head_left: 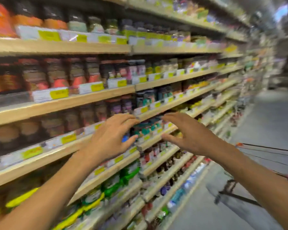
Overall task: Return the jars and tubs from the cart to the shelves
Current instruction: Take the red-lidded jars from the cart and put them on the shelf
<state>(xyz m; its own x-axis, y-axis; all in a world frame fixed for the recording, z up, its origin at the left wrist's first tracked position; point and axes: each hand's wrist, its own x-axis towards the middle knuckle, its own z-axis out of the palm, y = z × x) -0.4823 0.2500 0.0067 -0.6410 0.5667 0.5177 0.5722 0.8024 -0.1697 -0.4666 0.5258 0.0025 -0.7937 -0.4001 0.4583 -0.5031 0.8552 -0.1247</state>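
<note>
Before the long, pale wooden store shelves (65,107) of blurred jars (56,75), left hand (110,138) and right hand (191,135) are raised, fingers spread, gripping nothing; wire shopping cart (263,151) at right.

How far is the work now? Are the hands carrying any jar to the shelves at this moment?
Done: cannot be judged; the shelves are full of jars, but the picture is blurred. In hand: nothing. The left hand and the right hand are both open and empty, raised before the shelves. Left: unclear; only a corner of the cart shows at the right, its contents out of view.
</note>
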